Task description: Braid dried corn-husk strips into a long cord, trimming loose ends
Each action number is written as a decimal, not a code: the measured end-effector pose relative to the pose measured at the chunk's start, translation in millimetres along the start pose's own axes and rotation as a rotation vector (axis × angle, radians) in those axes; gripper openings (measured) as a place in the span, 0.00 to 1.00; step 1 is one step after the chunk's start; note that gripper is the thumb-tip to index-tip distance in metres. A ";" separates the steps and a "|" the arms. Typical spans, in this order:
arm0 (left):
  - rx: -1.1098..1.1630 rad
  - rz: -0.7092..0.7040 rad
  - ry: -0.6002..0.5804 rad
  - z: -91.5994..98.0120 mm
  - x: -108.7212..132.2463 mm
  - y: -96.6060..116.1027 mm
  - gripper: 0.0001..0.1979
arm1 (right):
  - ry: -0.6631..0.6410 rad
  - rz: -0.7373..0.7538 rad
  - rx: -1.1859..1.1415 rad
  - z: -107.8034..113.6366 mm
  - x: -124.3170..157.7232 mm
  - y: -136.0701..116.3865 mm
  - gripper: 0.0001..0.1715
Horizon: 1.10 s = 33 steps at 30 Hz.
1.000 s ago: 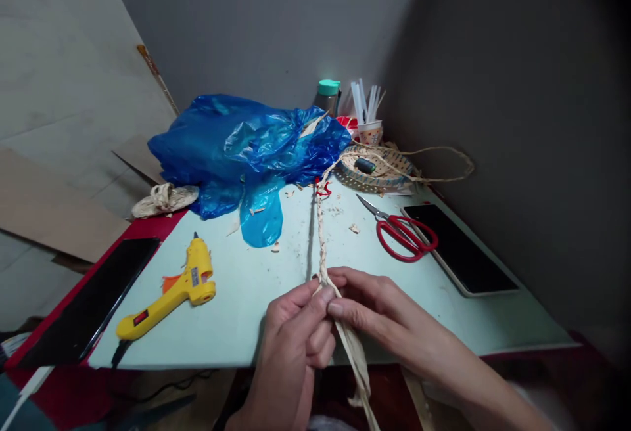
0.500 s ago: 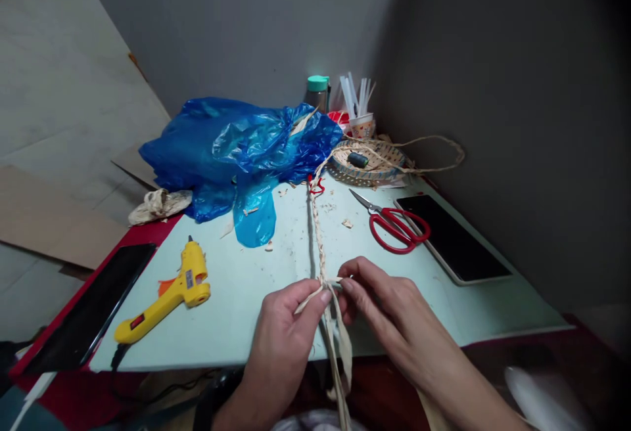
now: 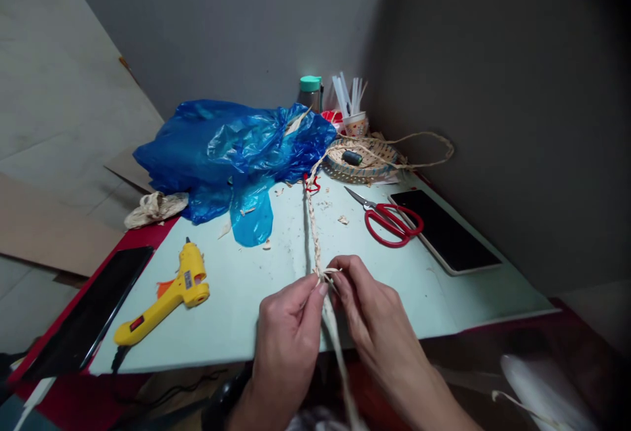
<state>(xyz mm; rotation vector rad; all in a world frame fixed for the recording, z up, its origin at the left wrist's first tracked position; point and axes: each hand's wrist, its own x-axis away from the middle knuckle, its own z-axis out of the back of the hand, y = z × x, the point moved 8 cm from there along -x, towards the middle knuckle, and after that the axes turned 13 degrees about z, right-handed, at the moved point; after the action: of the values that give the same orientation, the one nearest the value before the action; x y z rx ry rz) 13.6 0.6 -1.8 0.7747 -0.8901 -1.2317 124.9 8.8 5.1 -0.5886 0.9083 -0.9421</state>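
Note:
A pale straw braid (image 3: 312, 227) runs down the middle of the light green board (image 3: 444, 286) from a red tie (image 3: 310, 184) near the back. My left hand (image 3: 288, 336) and my right hand (image 3: 372, 316) meet at the braid's near end, each pinching loose straw strands (image 3: 331, 316) between thumb and fingertips. The unbraided strands hang down between my wrists over the board's front edge.
A yellow glue gun (image 3: 167, 294) lies at the left, a dark phone (image 3: 86, 316) beyond it. Red scissors (image 3: 387, 219) and another phone (image 3: 444, 228) lie at the right. A blue plastic bag (image 3: 231, 152), a woven tray (image 3: 362, 160), a cup of sticks (image 3: 353, 119) and a bottle (image 3: 309, 91) crowd the back.
My hands have drawn closer together at the braid's end and crossed the strands; the view has shifted slightly right and down.

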 end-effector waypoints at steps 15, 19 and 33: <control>0.082 0.089 -0.114 0.2 -5.6 -3.6 0.13 | -0.024 0.216 0.155 19.4 1.1 -10.4 0.09; 0.076 0.128 -0.130 -1.9 -5.9 -3.9 0.15 | 0.006 0.193 0.177 26.6 2.4 -11.8 0.09; 0.310 0.176 -0.236 -4.6 2.5 -11.7 0.13 | 0.175 0.412 0.557 1.1 26.4 -50.7 0.12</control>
<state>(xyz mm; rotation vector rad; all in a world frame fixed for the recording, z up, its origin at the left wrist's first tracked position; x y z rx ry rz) 12.7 -3.8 -13.8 0.7857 -1.3364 -1.0553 111.7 -38.7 34.1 0.1558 0.8296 -0.8248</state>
